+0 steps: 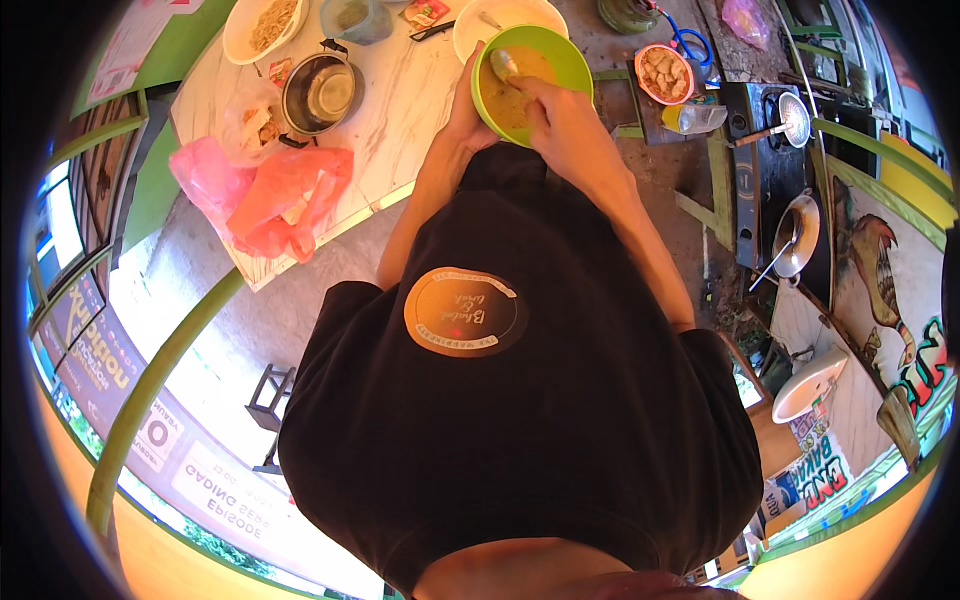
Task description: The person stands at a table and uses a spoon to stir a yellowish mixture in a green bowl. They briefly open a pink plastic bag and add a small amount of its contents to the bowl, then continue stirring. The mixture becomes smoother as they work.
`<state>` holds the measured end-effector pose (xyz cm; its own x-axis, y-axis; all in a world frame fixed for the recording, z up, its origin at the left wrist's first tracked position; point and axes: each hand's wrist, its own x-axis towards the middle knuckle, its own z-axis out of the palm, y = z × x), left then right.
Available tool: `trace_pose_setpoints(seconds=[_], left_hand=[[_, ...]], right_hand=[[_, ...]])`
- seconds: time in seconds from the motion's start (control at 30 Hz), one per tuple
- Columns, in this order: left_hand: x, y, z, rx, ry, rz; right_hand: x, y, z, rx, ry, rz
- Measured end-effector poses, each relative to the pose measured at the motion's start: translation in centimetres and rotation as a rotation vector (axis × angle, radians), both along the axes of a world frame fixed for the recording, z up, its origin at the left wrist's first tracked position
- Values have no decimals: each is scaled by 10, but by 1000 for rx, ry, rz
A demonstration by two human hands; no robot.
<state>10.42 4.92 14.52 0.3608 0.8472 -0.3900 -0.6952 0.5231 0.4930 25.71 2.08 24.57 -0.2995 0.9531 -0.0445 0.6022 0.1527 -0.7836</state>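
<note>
My left hand (pixel 469 112) grips the near left side of a lime-green plastic bowl (pixel 579 71), tilted above the table's edge. Inside the bowl lies a yellow-brown liquid or batter (pixel 536 60). My right hand (pixel 562 120) reaches over the near rim, its fingers closed on a spoon (pixel 502 64) whose metal head shows near the bowl's far left wall. The handle is mostly hidden by the fingers. Just behind stands a large cream-coloured bowl (pixel 553 19) with another spoon (pixel 490 20) in it.
On the marble-patterned table (pixel 397 112) are a metal pot (pixel 289 97), red plastic bags (pixel 289 199), a white bowl of pale strips (pixel 234 34) and a bluish container (pixel 356 19). At right are a bowl of pale chunks (pixel 664 73), a stove (pixel 744 180), a skimmer (pixel 793 120) and a wok (pixel 799 236).
</note>
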Motion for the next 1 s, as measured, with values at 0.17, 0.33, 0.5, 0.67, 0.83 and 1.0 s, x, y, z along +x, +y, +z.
trace_pose_setpoints(seconds=[0.17,0.33,0.5,0.67,0.83,1.0], left_hand=[[-28,1,-44,-20,-391,-105],[-30,1,-47,-64,-589,-145],[-32,1,-48,78,-783,-133],[-28,-2,-40,1,-621,-58],[-7,-4,-3,-74,-103,24],[0,-1,-8,-113,-54,-40]], right_hand=[[25,-7,6,-195,46,447],[38,6,40,-242,-45,216],[36,4,-1,-193,123,12],[34,-5,-11,-273,329,-66],[33,-1,5,-204,93,-104],[9,0,-9,-43,0,-11]])
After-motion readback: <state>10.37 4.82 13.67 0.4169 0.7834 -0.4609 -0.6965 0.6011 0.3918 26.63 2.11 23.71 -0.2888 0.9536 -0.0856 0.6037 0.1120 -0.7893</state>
